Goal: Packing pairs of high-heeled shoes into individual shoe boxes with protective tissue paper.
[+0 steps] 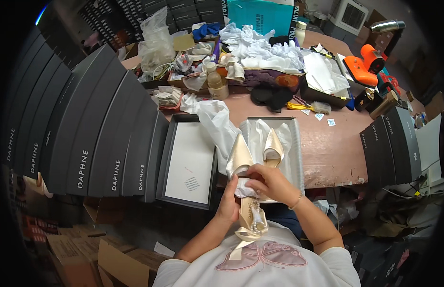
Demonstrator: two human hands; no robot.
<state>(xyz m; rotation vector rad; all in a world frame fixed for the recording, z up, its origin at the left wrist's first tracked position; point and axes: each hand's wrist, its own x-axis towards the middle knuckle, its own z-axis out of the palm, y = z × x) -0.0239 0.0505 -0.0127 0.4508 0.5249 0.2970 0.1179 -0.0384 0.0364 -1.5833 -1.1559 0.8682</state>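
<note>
A cream satin pointed-toe shoe [239,152] is held in front of me over the near edge of an open shoe box [299,158], toe pointing away. My left hand [228,203] is closed around its left side. A white wad of tissue paper [245,189] sits at the shoe's opening, and my right hand [273,183] pinches it with bent fingers. Toward my body hang the shoe's beaded strap [257,217] and ribbon bow [248,234]. A matching shoe [273,143] lies in the box on white tissue paper. Crumpled tissue [216,125] spills over the box's left side.
A dark box lid [188,160] lies left of the shoe box. Tall rows of dark shoe boxes [104,129] stand at the left, with more boxes [392,143] at the right. Bottles [215,82], a yellow-handled brush [310,106] and an orange device [363,67] stand or lie farther back.
</note>
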